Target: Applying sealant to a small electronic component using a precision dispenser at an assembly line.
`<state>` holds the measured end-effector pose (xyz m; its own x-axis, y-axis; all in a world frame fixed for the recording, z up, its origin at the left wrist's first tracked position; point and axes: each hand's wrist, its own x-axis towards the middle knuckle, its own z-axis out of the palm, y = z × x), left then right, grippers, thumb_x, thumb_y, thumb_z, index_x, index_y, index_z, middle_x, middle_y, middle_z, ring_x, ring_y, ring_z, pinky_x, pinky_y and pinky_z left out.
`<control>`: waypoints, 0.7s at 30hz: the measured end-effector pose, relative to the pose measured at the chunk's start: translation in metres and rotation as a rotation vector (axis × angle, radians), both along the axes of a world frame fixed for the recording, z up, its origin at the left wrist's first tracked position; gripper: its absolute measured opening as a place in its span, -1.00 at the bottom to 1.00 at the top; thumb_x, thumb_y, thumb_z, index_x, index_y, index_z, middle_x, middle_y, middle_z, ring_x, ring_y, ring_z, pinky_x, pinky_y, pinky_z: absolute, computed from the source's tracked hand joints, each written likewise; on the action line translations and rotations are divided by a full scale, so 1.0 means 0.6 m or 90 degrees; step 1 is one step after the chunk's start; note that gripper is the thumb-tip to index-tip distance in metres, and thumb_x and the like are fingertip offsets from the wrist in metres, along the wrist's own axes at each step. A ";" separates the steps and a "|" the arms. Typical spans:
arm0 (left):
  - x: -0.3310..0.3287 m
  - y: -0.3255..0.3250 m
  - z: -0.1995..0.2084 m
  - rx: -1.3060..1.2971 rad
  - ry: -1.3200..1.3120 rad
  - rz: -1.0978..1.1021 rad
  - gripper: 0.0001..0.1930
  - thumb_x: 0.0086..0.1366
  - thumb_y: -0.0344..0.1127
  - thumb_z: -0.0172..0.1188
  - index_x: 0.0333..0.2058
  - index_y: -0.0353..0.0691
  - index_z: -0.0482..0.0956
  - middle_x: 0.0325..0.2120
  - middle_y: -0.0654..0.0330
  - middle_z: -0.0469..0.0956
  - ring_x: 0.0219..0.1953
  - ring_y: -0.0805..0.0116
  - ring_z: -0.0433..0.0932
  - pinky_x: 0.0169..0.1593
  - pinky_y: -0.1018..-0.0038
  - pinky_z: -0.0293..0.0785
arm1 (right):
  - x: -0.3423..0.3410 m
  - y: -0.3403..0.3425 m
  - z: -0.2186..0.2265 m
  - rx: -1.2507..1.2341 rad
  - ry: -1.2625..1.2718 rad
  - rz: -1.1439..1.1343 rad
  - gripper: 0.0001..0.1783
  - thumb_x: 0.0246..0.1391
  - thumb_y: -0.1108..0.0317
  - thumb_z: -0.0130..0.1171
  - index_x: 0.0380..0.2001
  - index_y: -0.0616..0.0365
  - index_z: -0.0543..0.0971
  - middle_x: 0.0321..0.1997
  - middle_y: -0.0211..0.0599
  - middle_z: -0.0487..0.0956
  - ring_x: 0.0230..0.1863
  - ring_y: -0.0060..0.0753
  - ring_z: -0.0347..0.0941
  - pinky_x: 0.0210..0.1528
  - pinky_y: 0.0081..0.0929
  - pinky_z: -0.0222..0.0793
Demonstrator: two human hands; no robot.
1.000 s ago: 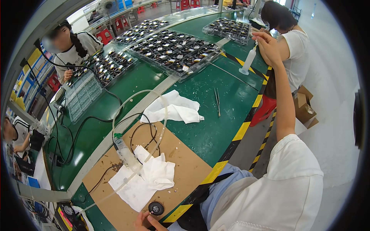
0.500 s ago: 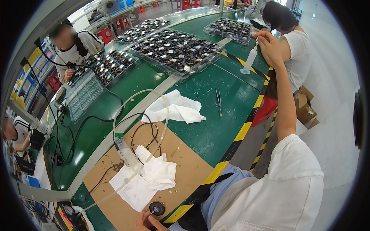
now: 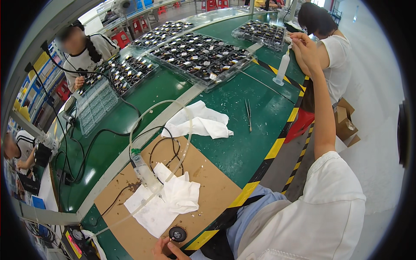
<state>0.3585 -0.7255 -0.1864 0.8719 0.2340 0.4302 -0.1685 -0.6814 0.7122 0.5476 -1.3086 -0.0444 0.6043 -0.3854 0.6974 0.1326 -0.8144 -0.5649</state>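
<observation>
My right hand (image 3: 305,51) is raised at the far right. Its fingers close around the narrow upper end of a translucent syringe barrel (image 3: 282,69), which hangs slightly tilted, wide flanged end down. At the lower edge, my left hand (image 3: 168,250) shows only in part. Its thumb and a finger pinch the near rim of a small round black speaker (image 3: 177,234), over the brown cardboard sheet (image 3: 212,173). Beyond it, a second syringe (image 3: 146,173) with a green top and a clear hose (image 3: 190,125) lies on a crumpled white cloth (image 3: 180,197).
Tweezers (image 3: 248,115) and another white cloth (image 3: 199,121) lie on the green table (image 3: 234,160). Clear trays of black parts (image 3: 201,56) stand further back. A black cable (image 3: 102,132) crosses the left side. A co-worker (image 3: 336,56) sits beyond my right hand; others sit at left.
The whole view has shifted slightly. My right hand still holds the syringe barrel aloft, its fingers a little changed at the upper end. My left hand stays at the speaker.
</observation>
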 end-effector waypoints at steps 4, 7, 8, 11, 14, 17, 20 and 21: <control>0.000 0.002 -0.002 0.026 -0.017 0.001 -0.78 0.31 -0.36 0.08 -0.20 -0.44 0.49 -0.36 0.03 0.56 -0.35 0.27 0.53 -0.24 0.44 0.48 | 0.001 -0.011 -0.002 0.004 0.000 0.018 -0.83 0.16 0.42 0.05 -0.22 0.25 0.53 -0.10 -0.37 0.57 -0.11 -0.58 0.45 -0.03 -0.68 0.28; -0.003 0.000 0.001 -0.010 0.016 0.002 -0.77 0.31 -0.35 0.08 -0.18 -0.43 0.49 -0.36 0.04 0.56 -0.34 0.27 0.53 -0.23 0.44 0.48 | 0.002 -0.011 -0.006 -0.011 0.010 -0.004 -0.84 0.16 0.41 0.05 -0.23 0.23 0.53 -0.10 -0.36 0.57 -0.10 -0.57 0.44 -0.01 -0.66 0.28; -0.003 0.002 -0.002 -0.002 0.017 0.000 -0.77 0.31 -0.35 0.08 -0.18 -0.44 0.49 -0.36 0.04 0.56 -0.34 0.27 0.54 -0.23 0.44 0.48 | 0.002 -0.014 -0.007 -0.020 0.007 0.008 -0.84 0.16 0.41 0.06 -0.23 0.23 0.53 -0.10 -0.36 0.57 -0.10 -0.56 0.44 -0.01 -0.65 0.28; -0.002 0.000 0.001 -0.002 0.015 -0.004 -0.77 0.31 -0.35 0.08 -0.17 -0.44 0.49 -0.36 0.03 0.56 -0.34 0.27 0.54 -0.22 0.44 0.48 | 0.005 -0.023 -0.012 -0.026 0.009 0.018 -0.84 0.15 0.40 0.07 -0.23 0.23 0.53 -0.09 -0.35 0.57 -0.10 -0.55 0.44 0.00 -0.64 0.28; -0.001 0.001 0.000 -0.005 0.003 -0.009 -0.77 0.31 -0.36 0.08 -0.18 -0.44 0.49 -0.36 0.03 0.57 -0.34 0.27 0.54 -0.22 0.44 0.48 | 0.010 -0.032 -0.015 -0.020 0.010 0.035 -0.84 0.15 0.40 0.07 -0.23 0.23 0.53 -0.09 -0.35 0.58 -0.09 -0.54 0.44 0.01 -0.63 0.28; -0.001 0.000 0.004 0.007 0.001 -0.006 -0.77 0.31 -0.36 0.08 -0.19 -0.44 0.49 -0.35 0.03 0.57 -0.34 0.27 0.54 -0.21 0.45 0.48 | 0.010 -0.032 -0.016 -0.022 0.002 0.048 -0.84 0.14 0.41 0.07 -0.23 0.23 0.53 -0.10 -0.36 0.58 -0.09 -0.54 0.45 0.01 -0.63 0.29; 0.001 0.000 0.000 0.011 0.001 -0.004 -0.78 0.31 -0.36 0.08 -0.19 -0.44 0.48 -0.36 0.04 0.57 -0.35 0.28 0.54 -0.22 0.45 0.48 | 0.008 -0.024 -0.011 -0.036 -0.002 0.044 -0.85 0.14 0.42 0.07 -0.25 0.23 0.54 -0.12 -0.37 0.58 -0.11 -0.54 0.45 0.00 -0.63 0.29; 0.001 0.000 -0.002 0.008 -0.005 -0.007 -0.78 0.31 -0.37 0.07 -0.18 -0.44 0.48 -0.37 0.04 0.57 -0.35 0.28 0.54 -0.22 0.45 0.48 | 0.007 -0.024 -0.009 -0.043 -0.005 0.044 -0.86 0.13 0.43 0.07 -0.26 0.23 0.54 -0.13 -0.37 0.59 -0.12 -0.54 0.45 -0.01 -0.63 0.29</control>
